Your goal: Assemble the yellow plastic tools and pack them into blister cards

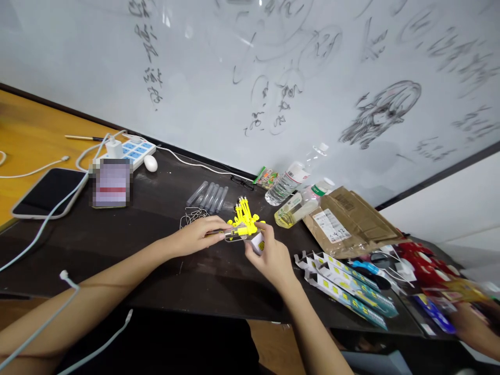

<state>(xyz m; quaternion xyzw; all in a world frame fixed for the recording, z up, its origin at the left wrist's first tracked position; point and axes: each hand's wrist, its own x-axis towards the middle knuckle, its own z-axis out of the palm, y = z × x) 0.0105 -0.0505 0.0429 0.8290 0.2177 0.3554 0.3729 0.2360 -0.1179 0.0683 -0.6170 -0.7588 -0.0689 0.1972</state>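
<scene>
The person's left hand (201,235) and right hand (271,255) are apart, a little above the dark bench (164,289); the left pinches a slim, yellow-ended tool (242,230), which spans the gap between them, its yellow end toward the right; the right hand curls around a small white box (257,242), thumb below and fingers above, its index fingertip close to the tool, though whether the two touch I cannot tell; to the right lie slim teal cartons (347,299), flaps open toward the hands; at the far right edge is another person's blurred hand (474,325).

Just beyond the tool is a heap of yellow pieces (244,210); bent wires (192,215) lie past the left hand, with clear tubes (213,198) in a row behind them; a phone (49,192) rests well to the left; farther back on the right are a brown parcel (357,216) and two bottles (287,183); behind everything stands a whiteboard (195,78) with black writing.
</scene>
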